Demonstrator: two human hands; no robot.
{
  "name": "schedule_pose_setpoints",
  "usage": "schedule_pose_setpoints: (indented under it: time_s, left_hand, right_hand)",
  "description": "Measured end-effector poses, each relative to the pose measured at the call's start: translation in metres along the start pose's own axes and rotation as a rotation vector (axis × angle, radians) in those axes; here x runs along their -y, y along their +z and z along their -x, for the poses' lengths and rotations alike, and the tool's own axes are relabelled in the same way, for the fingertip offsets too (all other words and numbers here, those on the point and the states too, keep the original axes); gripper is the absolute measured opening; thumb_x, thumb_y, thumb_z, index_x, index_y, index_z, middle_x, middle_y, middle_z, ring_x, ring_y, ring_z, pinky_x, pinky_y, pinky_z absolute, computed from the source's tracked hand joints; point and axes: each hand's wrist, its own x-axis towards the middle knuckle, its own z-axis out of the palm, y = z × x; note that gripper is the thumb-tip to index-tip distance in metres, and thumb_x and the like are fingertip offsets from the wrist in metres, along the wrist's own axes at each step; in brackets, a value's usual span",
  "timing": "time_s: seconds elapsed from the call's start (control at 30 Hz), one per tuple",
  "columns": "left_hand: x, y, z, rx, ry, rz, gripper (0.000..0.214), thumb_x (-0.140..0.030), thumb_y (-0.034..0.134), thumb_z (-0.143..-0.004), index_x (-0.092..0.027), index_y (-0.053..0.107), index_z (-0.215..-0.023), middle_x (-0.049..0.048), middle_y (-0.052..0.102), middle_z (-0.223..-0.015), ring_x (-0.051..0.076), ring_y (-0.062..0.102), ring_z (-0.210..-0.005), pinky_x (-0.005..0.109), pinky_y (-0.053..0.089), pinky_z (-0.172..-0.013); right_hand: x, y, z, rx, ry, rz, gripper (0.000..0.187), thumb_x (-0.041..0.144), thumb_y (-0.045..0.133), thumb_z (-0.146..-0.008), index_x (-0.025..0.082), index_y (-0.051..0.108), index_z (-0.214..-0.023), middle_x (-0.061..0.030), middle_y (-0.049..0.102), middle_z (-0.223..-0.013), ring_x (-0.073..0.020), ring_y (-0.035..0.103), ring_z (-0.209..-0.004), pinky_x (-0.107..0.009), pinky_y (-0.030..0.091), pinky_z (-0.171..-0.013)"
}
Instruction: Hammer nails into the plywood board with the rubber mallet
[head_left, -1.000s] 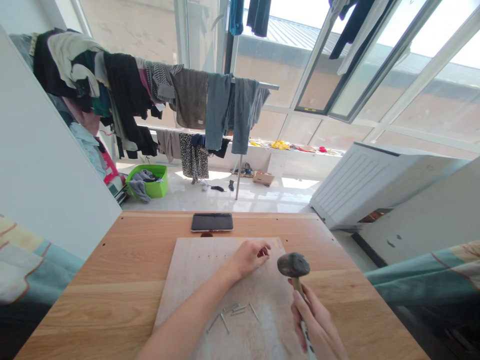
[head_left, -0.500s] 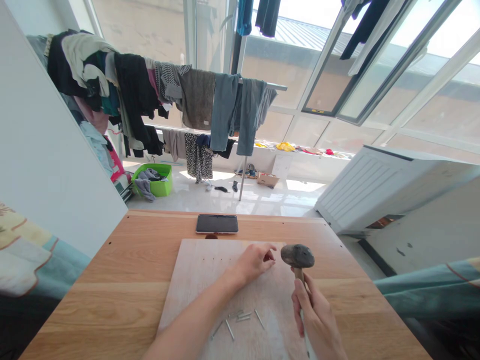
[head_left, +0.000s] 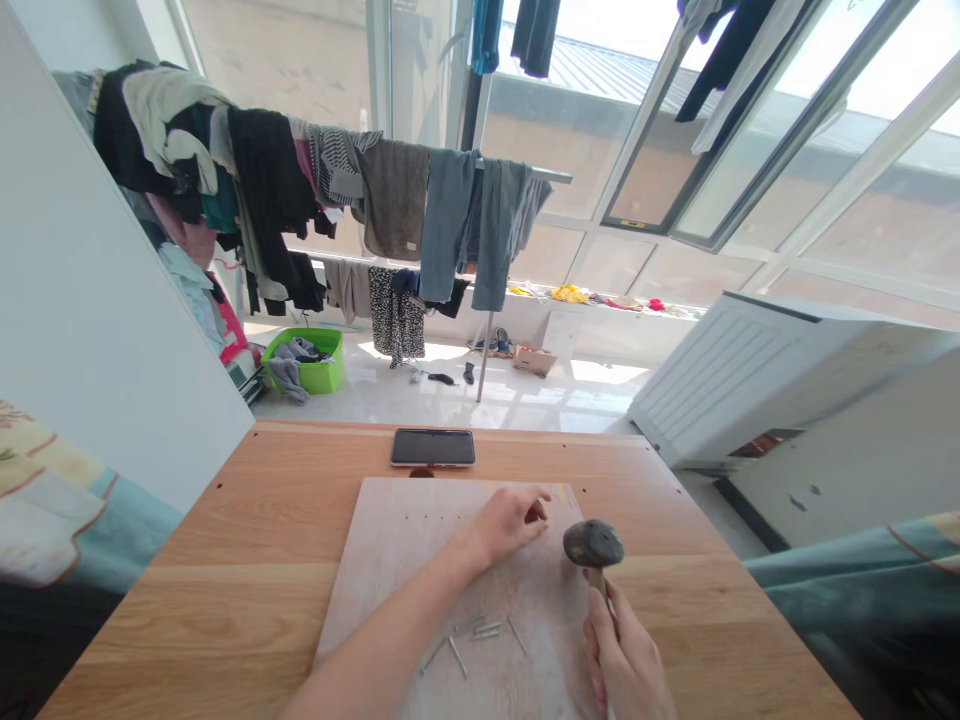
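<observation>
My right hand (head_left: 626,650) is wrapped round the handle of a hammer (head_left: 593,544) with a dark, worn head, held up over the right edge of a pale wooden board (head_left: 382,560). Over the board's far part, my left hand (head_left: 514,522) has its fingers curled, thumb and fingertips close together. What sits between those fingertips is hidden or too small to make out. Several loose nails (head_left: 458,657) lie on the near part of the board, right of my left forearm. A row of small dark spots (head_left: 426,517) runs across the board left of my left hand.
The board lies on a wooden table (head_left: 247,560). Beyond its far edge rests a phone (head_left: 433,447). Past the table stand a drying rack with hanging clothes (head_left: 397,195), a green basket (head_left: 322,372) and a white cabinet (head_left: 739,375). Curtains (head_left: 885,570) hang at both sides.
The hammer has come down a little toward the board in my right hand. My left hand stays almost where it was, and the loose nails have not moved.
</observation>
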Motion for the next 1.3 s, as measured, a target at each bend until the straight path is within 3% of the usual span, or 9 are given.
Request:
schedule_pose_setpoints:
  time_s: [0.2,0.27,0.4,0.57,0.8,0.97,1.07,1.2,1.3]
  left_hand:
    - [-0.021,-0.018,0.003,-0.002,0.029,-0.235,0.024,-0.022,0.073,-0.077,-0.013,0.065,-0.099,0.0047,0.067,-0.090,0.016,0.061,-0.076,0.026,0.050,-0.072]
    - [-0.033,-0.030,0.013,0.106,0.060,-0.385,0.016,-0.024,0.071,-0.078,-0.015,0.065,-0.090,0.0046,0.065,-0.089,0.017,0.061,-0.078,0.027,0.049,-0.072]
    - [-0.056,-0.038,0.044,0.464,0.197,-0.639,0.025,-0.032,0.074,-0.073,-0.019,0.067,-0.094,0.0058,0.066,-0.091,0.022,0.062,-0.080,0.030,0.047,-0.065]
    - [-0.074,-0.020,0.062,0.590,0.309,-0.837,0.018,-0.032,0.075,-0.074,-0.015,0.073,-0.079,0.0105,0.067,-0.089,0.024,0.063,-0.079,0.032,0.048,-0.062]
    - [-0.075,-0.020,0.067,0.594,0.377,-0.861,0.031,-0.042,0.081,-0.069,-0.014,0.075,-0.080,0.0096,0.066,-0.087,0.024,0.060,-0.079,0.034,0.049,-0.064]
    - [-0.068,-0.019,0.074,0.577,0.404,-0.849,0.016,-0.032,0.077,-0.074,-0.016,0.072,-0.076,0.0105,0.067,-0.093,0.025,0.061,-0.086,0.034,0.049,-0.070]
    - [-0.064,-0.026,0.063,0.560,0.316,-0.775,0.009,-0.026,0.069,-0.078,-0.017,0.070,-0.081,0.0082,0.069,-0.086,0.022,0.062,-0.077,0.031,0.047,-0.064]
    - [-0.049,-0.047,0.035,0.355,0.098,-0.654,0.012,-0.015,0.061,-0.083,-0.018,0.069,-0.092,0.0042,0.072,-0.083,0.019,0.064,-0.075,0.025,0.045,-0.064]
    - [-0.034,-0.057,0.019,0.223,0.077,-0.603,0.012,-0.012,0.059,-0.087,-0.016,0.071,-0.089,0.0066,0.071,-0.089,0.019,0.066,-0.085,0.025,0.047,-0.074]
  right_hand:
    - [-0.004,-0.003,-0.009,0.068,0.040,-0.032,0.049,0.058,0.041,-0.089,0.023,0.062,-0.116,0.0050,0.057,-0.048,-0.0210,0.054,-0.035,-0.030,0.043,-0.039]
    - [-0.004,-0.002,-0.009,0.101,0.059,-0.066,0.049,0.058,0.040,-0.089,0.023,0.060,-0.116,0.0064,0.055,-0.046,-0.0207,0.053,-0.033,-0.031,0.043,-0.038]
    - [-0.006,-0.001,-0.006,0.166,0.100,-0.131,0.052,0.065,0.035,-0.091,0.024,0.057,-0.114,0.0088,0.048,-0.043,-0.0201,0.052,-0.031,-0.030,0.040,-0.034]
    - [-0.005,0.000,-0.005,0.126,0.074,-0.084,0.051,0.067,0.034,-0.090,0.025,0.060,-0.102,0.0065,0.052,-0.046,-0.0187,0.053,-0.033,-0.030,0.042,-0.037]
    - [-0.005,0.002,-0.004,0.101,0.049,-0.120,0.048,0.067,0.038,-0.090,0.025,0.060,-0.096,0.0073,0.051,-0.045,-0.0177,0.051,-0.033,-0.029,0.041,-0.036]
    - [-0.009,0.004,-0.005,0.100,0.067,-0.180,0.042,0.066,0.040,-0.089,0.027,0.054,-0.083,0.0079,0.049,-0.045,-0.0172,0.050,-0.033,-0.029,0.040,-0.034]
    - [-0.009,0.005,-0.004,0.113,0.085,-0.215,0.041,0.068,0.042,-0.088,0.028,0.047,-0.079,0.0091,0.047,-0.045,-0.0159,0.048,-0.031,-0.028,0.039,-0.032]
    - [-0.010,0.005,-0.004,0.138,0.108,-0.241,0.045,0.073,0.043,-0.085,0.028,0.046,-0.081,0.0103,0.046,-0.044,-0.0150,0.046,-0.030,-0.026,0.038,-0.030]
    - [-0.010,0.005,-0.005,0.145,0.111,-0.249,0.046,0.074,0.044,-0.084,0.028,0.047,-0.082,0.0101,0.047,-0.043,-0.0145,0.046,-0.029,-0.025,0.037,-0.030]
